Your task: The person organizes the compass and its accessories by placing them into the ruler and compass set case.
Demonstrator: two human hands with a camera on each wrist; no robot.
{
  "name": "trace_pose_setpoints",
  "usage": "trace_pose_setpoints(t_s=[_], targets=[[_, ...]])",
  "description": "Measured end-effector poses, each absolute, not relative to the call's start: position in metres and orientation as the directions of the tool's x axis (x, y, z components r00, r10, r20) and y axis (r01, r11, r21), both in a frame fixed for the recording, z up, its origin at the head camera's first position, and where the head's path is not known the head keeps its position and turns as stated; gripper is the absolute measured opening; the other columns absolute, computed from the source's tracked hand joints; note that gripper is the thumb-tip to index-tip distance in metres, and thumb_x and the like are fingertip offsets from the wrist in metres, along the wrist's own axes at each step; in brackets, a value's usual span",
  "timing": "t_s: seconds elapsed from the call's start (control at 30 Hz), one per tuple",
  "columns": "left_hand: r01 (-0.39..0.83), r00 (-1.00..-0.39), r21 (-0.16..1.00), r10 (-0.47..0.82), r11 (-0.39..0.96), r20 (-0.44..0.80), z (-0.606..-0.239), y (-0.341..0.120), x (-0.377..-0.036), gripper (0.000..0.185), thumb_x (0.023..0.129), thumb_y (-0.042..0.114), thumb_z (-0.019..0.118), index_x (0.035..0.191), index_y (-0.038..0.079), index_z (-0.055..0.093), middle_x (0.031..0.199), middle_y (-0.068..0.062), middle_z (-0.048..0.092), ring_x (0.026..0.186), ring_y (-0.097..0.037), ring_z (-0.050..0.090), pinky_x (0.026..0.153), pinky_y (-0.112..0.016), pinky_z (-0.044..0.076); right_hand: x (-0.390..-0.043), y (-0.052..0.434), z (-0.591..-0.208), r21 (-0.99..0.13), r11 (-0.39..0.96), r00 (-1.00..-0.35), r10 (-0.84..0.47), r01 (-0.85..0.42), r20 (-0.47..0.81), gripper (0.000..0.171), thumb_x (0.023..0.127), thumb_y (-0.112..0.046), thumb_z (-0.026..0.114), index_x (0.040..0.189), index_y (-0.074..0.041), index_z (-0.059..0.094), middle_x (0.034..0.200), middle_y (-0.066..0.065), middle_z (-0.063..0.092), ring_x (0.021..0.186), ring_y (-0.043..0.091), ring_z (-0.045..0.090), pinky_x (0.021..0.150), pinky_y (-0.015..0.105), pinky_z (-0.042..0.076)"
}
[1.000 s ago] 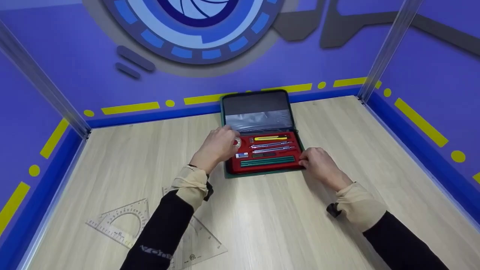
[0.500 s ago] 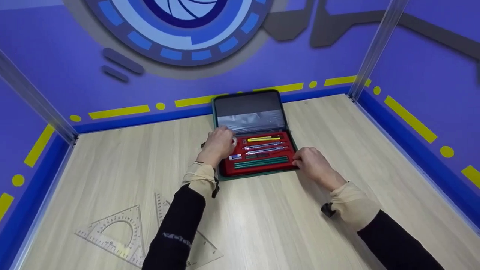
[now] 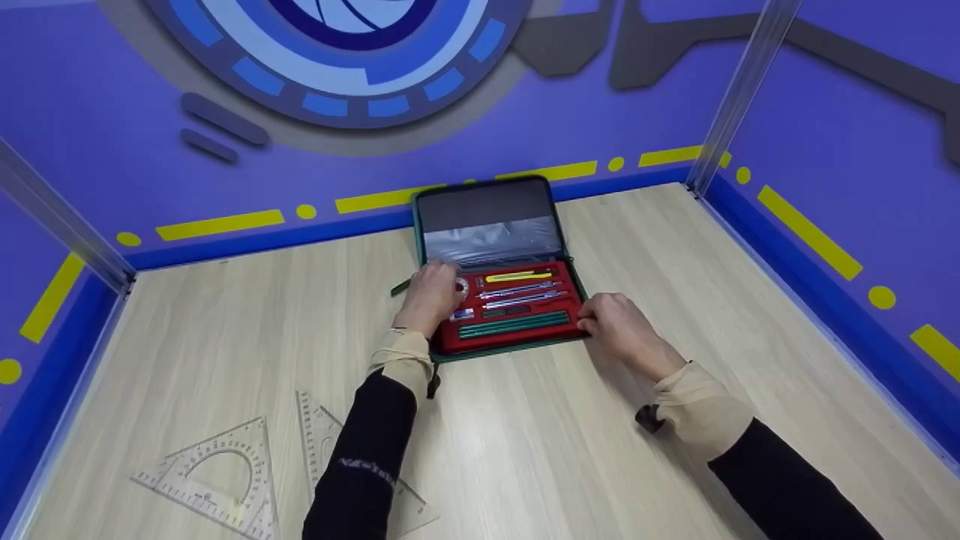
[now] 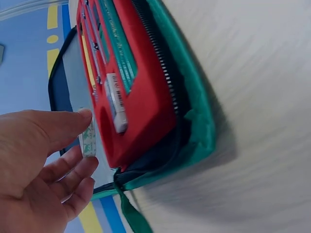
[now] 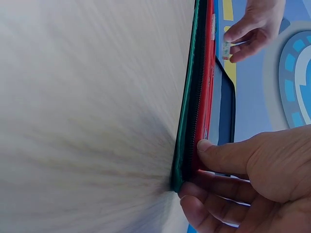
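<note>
Head view: zip case (image 3: pixel 487 206) lies open at the bench's (image 3: pixel 600 450) twelve o'clock, bare wood around.
Left wrist: left hand (image 4: pixel 34 170) pinches a small clear disc (image 4: pixel 89 138) by the red tray (image 4: pixel 141 107).
Right wrist: right hand (image 5: pixel 243 179) grips the case's corner.

2 bare hands: left hand (image 3: pixel 431 298), right hand (image 3: pixel 616 324). Both arms in black long sleeves (image 3: pixel 360 472) with beige fabric cuffs (image 3: pixel 401 358) at the wrists. Small white lettering on the left black sleeve, unreadable. Black strap-mounted wrist device (image 3: pixel 649 418) under the right cuff, a similar one at the left cuff.
</note>
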State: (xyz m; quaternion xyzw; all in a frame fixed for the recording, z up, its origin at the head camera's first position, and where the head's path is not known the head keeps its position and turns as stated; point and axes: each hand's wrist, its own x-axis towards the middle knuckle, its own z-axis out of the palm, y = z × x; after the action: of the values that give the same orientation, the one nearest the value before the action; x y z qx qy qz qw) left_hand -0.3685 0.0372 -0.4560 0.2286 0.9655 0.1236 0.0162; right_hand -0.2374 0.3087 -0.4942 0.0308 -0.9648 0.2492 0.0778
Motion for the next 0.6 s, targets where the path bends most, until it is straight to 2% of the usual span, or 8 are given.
trace_pose_setpoints(t_s=[0.27, 0.6], targets=[[0.374, -0.915, 0.342, 0.403, 0.862, -0.014, -0.461, 0.034, -0.373, 0.036, 0.096, 0.016, 0.076, 0.128, 0.001, 0.069, 0.129, -0.016, 0.064, 0.119, -0.031, 0.061, 0.105, -0.044, 0.048, -0.239, 0.309, -0.494, -0.471, 0.872, -0.979, -0.039, -0.132, 0.203, 0.008, 0.089, 0.003, 0.074, 0.082, -0.002, 0.077, 0.084, 0.011, 0.072, 0.084, 0.029, 0.068, 0.08, 0.048, 0.056], [0.357, -0.923, 0.354, 0.386, 0.865, -0.012, -0.468, 0.033, -0.377, 0.038, 0.095, 0.019, 0.077, 0.128, 0.002, 0.069, 0.128, -0.015, 0.065, 0.121, -0.033, 0.059, 0.108, -0.049, 0.043, -0.238, 0.31, -0.496, -0.47, 0.874, -0.98, -0.035, -0.125, 0.195, 0.008, 0.089, 0.002, 0.075, 0.083, -0.002, 0.077, 0.084, 0.01, 0.071, 0.084, 0.029, 0.068, 0.079, 0.048, 0.056]])
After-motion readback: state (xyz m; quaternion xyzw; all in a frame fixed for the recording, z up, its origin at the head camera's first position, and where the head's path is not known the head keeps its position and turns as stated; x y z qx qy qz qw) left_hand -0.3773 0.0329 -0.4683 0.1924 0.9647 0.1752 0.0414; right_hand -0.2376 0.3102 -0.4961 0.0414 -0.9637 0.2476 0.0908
